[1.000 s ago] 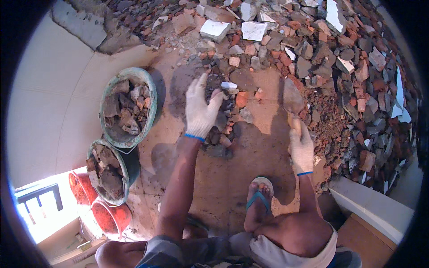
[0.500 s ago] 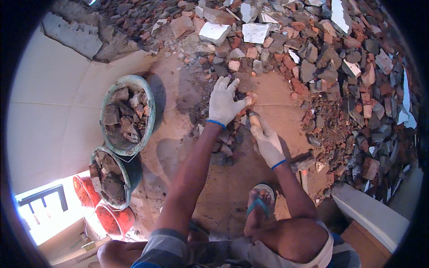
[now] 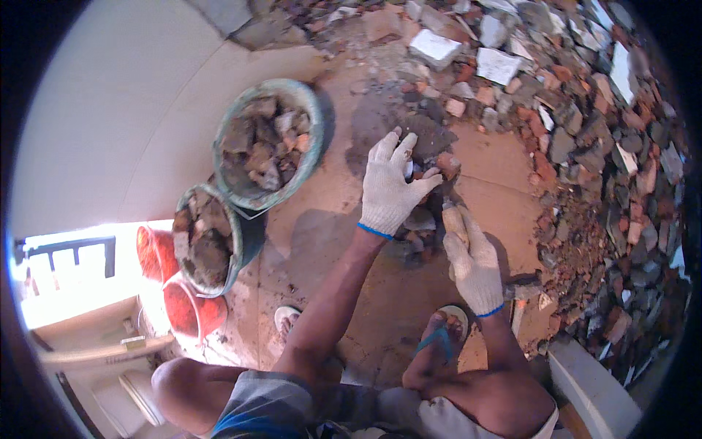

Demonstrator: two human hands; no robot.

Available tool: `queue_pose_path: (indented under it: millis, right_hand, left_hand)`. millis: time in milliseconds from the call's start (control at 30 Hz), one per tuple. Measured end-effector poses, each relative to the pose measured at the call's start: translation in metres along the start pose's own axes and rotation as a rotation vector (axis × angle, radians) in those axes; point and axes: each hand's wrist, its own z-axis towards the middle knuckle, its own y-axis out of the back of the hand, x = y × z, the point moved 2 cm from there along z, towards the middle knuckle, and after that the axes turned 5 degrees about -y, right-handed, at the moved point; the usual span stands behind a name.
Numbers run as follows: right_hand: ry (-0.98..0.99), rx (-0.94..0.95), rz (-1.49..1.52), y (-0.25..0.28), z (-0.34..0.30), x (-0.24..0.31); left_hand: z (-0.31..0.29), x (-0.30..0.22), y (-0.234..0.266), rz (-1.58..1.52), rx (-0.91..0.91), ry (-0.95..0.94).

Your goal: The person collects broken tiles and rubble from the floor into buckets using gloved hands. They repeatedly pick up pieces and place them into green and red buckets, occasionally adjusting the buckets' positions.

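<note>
My left hand (image 3: 391,183), in a white knit glove with a blue cuff, is spread palm down over a small heap of broken rubble (image 3: 420,219) on the floor. Its thumb and fingers are apart, near a reddish brick chunk (image 3: 447,164). Just right of it, my right hand (image 3: 475,267), gloved the same way, is closed round a wooden-handled tool (image 3: 455,223). The short handle points up toward the heap. The tool's working end is hard to make out among the dark debris, so its kind cannot be told.
Left of my arms stand two green buckets full of rubble, a larger one (image 3: 316,135) and a smaller one (image 3: 236,245). Two red buckets (image 3: 155,252) sit behind them by the bright opening. A big pile of broken brick and tile (image 3: 585,139) covers the far and right side.
The view has swung, so buckets and rubble appear farther right. My left sandal now shows. The left hand stays spread over the heap, and the right hand keeps hold of the tool.
</note>
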Motion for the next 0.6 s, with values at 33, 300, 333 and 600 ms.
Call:
queue_pose_path:
  millis: [33,300,333,600]
  right_hand:
    - [0.130,0.021,-0.078,-0.006,0.000,0.011]
    - [0.692,0.099,-0.411,-0.079,0.006,0.099]
    - [0.738,0.075,-0.586,-0.093,0.019,0.107]
    - [1.102,-0.290,-0.339,-0.108,0.041,0.120]
  left_hand:
    - [0.001,-0.002,0.019,0.034,-0.058,-0.015]
    - [-0.008,0.020,0.169,0.241,-0.527,-0.061]
    - [-0.008,0.032,0.182,0.181,-0.544,-0.016]
    - [-0.047,0.106,0.199,-0.253,-0.601,0.430]
